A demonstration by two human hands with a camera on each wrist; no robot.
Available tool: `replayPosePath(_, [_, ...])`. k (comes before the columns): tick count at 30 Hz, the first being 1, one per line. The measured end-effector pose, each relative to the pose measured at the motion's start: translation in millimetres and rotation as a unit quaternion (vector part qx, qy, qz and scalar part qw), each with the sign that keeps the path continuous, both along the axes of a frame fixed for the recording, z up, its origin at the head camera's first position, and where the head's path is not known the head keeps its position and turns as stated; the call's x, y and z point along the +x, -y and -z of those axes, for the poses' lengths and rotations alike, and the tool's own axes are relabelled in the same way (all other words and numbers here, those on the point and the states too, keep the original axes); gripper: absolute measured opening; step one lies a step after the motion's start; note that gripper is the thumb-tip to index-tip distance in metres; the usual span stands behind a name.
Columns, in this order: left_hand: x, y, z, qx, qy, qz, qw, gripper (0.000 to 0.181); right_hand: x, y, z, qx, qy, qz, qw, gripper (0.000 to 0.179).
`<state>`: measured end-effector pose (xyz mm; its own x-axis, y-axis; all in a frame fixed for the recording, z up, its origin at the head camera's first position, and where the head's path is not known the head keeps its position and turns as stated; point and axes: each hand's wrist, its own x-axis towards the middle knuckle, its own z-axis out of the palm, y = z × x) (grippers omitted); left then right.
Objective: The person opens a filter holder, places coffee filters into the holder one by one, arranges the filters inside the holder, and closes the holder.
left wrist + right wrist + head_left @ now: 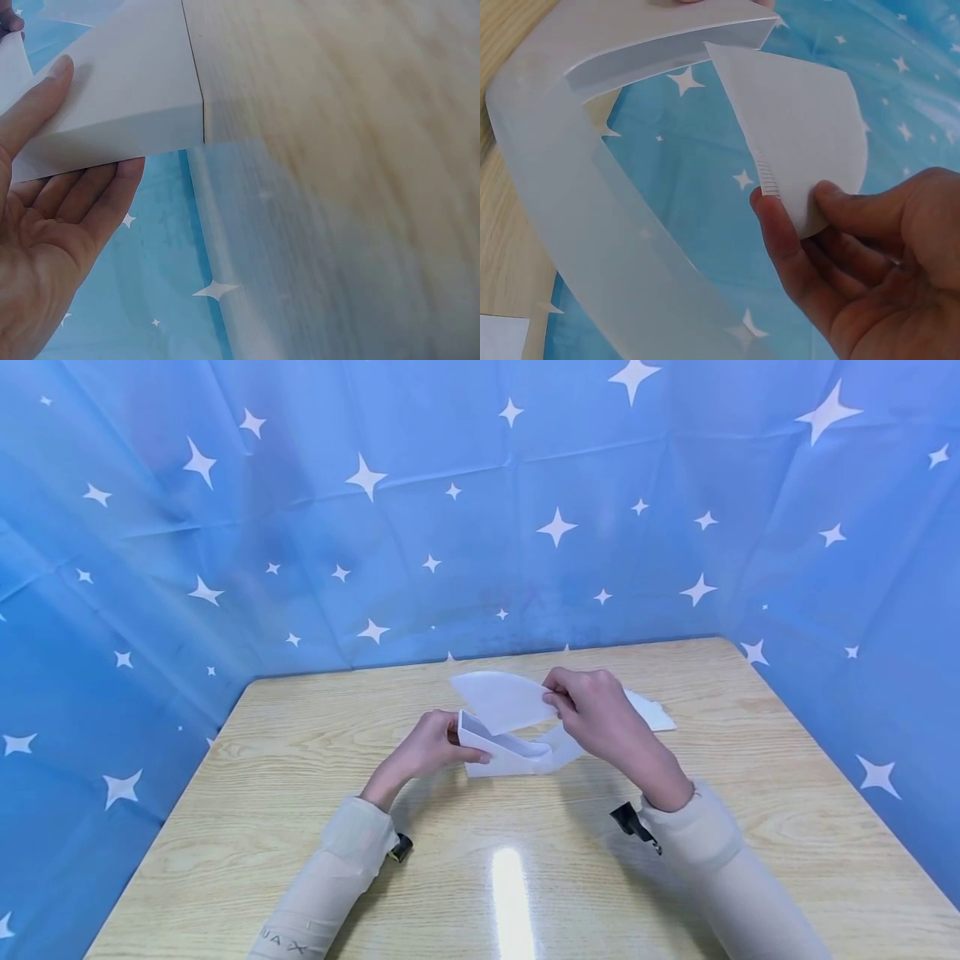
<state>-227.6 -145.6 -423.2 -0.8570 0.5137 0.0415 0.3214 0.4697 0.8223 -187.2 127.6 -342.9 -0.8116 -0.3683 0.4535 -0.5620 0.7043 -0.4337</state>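
My left hand [433, 747] grips the left end of a white open-topped box [498, 762], thumb on the near side and fingers behind. In the left wrist view the thumb lies on the flat face of the box [127, 82], the fingers under its edge. My right hand [606, 714] pinches a white paper coffee filter [504, 697] between thumb and fingers. The filter has a rounded edge and a crimped seam, plain in the right wrist view [795, 127]. Its pointed end overlaps the box opening in the head view. A pale translucent strip [630, 225] extends from the box.
Behind the right hand, a white flat piece [651, 712] lies on the wooden table [315, 877]. A blue curtain with white stars [420, 510] hangs behind and at both sides. Black straps [633, 822] hang by both wrists.
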Motion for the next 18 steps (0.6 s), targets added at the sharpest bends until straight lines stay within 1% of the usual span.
replayPosePath(5, [-0.6,0.3,1.1,-0.002,-0.006,0.001,1.0,0.027,-0.4,0.6,1.1,0.003,0.006,-0.004,1.0,0.008])
replayPosePath(10, [-0.7,0.1,1.6,0.002,-0.004,0.0,1.0,0.027,-0.9,1.3,2.7,0.003,0.013,-0.006,0.9999,0.009])
replayPosePath(18, [-0.7,-1.0,1.5,0.008,-0.002,0.003,1.0,0.029,-2.0,2.8,6.5,0.001,0.008,-0.014,0.9999,0.009])
